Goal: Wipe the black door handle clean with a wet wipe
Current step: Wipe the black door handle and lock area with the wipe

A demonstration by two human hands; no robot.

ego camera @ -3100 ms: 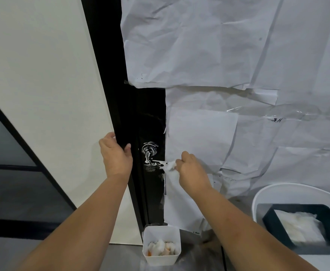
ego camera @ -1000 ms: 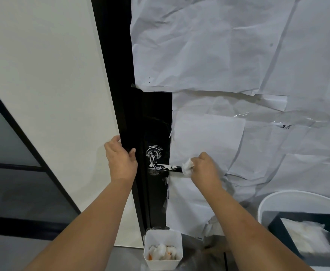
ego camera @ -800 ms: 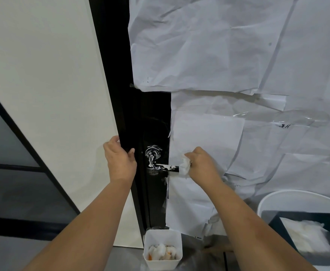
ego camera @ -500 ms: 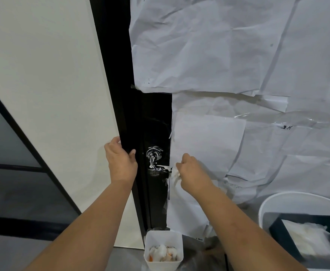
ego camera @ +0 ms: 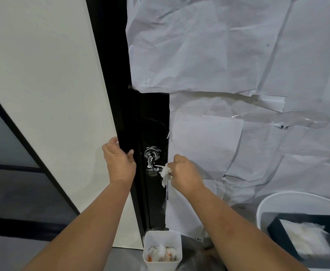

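Cream-white wall panel [ego camera: 43, 94] fills the left side, ending at the black door edge [ego camera: 121, 118], a tall narrow strip that runs from top to bottom. The left hand [ego camera: 119, 161] grips that edge, fingers curled round its far side and thumb on the near face. Between this hand and the paper to the right lies a bare slot of black door, narrow, with white smears [ego camera: 152, 157] swirled on it. The black door handle [ego camera: 157, 165] shows only as a short smeared bar jutting rightward from the swirl; its outer end is hidden by the wet wipe [ego camera: 165, 173]. The right hand [ego camera: 185, 173] has its fingers curled tightly round the wipe, which is bunched against the handle, a loose tail hanging below the fist. Crumpled white paper sheets [ego camera: 228, 55] cover the door face to the right, their left edge just beside the handle. Small handwriting near the right reads something like "H.E"; I cannot tell for sure. Below the handle a white bin [ego camera: 146, 243] on the floor holds used wipes. At lower right a white tub [ego camera: 267, 202] contains a dark tray [ego camera: 275, 223] of fresh wipes.
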